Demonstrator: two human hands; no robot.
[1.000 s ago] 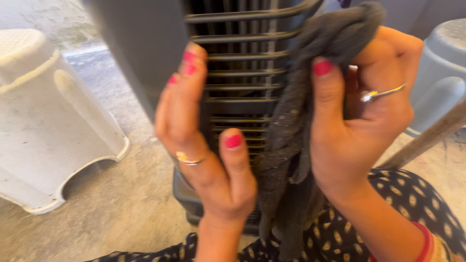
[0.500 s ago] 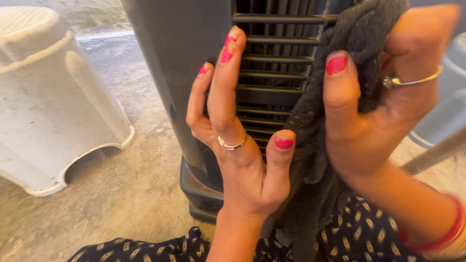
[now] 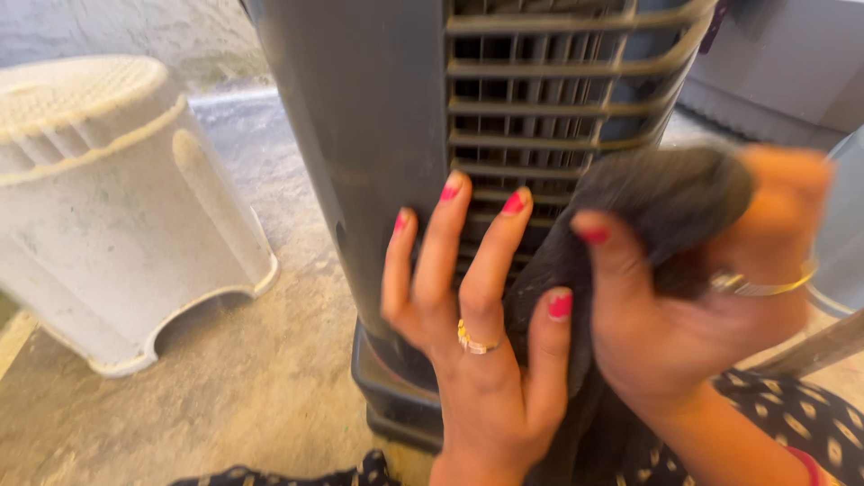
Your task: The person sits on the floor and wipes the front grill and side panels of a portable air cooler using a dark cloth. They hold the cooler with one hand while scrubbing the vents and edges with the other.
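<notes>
Rough concrete floor [image 3: 234, 378] fills the lower left of the head view, dusty and stained. On it, toward the left edge, stands a pale plastic stool [image 3: 117, 207] with a perforated top and an arched cut-out at its foot. A dark grey tower fan [image 3: 378, 135] rises from the floor in the middle, its smooth side panel on the left and a slatted grille [image 3: 549, 99] on the right, with its base just above the bottom edge.

The left hand [image 3: 477, 342] lies flat against the fan, fingers spread, their tips resting where the panel meets the lower grille; a gold ring sits on one finger. The right hand [image 3: 702, 297], blurred, is bunched around a dark grey cloth [image 3: 657, 198], thumb and fingers closed on it, pressing it to the lower right of the grille. The cloth hangs down between the two hands. A grey bin [image 3: 841, 243] shows at the right edge, and dark patterned clothing [image 3: 783, 423] at the bottom right corner.
</notes>
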